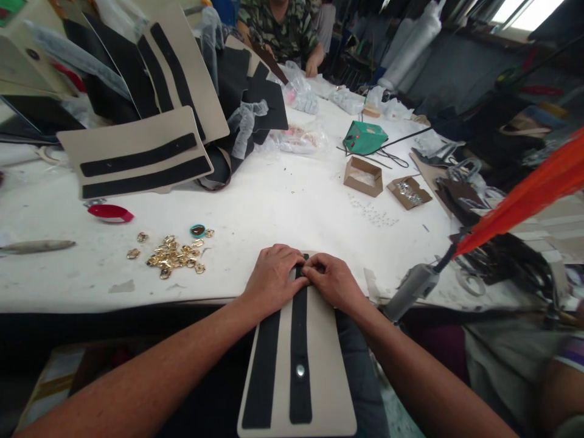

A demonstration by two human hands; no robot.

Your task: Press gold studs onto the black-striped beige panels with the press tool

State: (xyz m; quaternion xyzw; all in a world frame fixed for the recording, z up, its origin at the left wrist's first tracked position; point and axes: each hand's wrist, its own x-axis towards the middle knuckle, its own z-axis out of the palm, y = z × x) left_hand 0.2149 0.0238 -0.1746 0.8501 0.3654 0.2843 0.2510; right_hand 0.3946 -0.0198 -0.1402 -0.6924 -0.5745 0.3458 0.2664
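A beige panel (326, 365) with two black strips lies over the near table edge and down toward my lap. One strip carries a round metal snap (300, 370). My left hand (272, 277) rests on the panel's top end, fingers curled down over the black strips. My right hand (332, 281) meets it there, fingertips pinched together on the right strip (300, 340). Whatever small part sits under the fingertips is hidden. A heap of gold metal rings (172, 254) lies on the white table (283, 201) to the left of my hands.
Finished beige panels (137, 155) are stacked at the back left. Two small cardboard boxes (364, 175) with hardware, a green pouch (364, 137), a red object (110, 213) and a grey tool (413, 286) with an orange part are around. Another person (283, 30) sits across the table.
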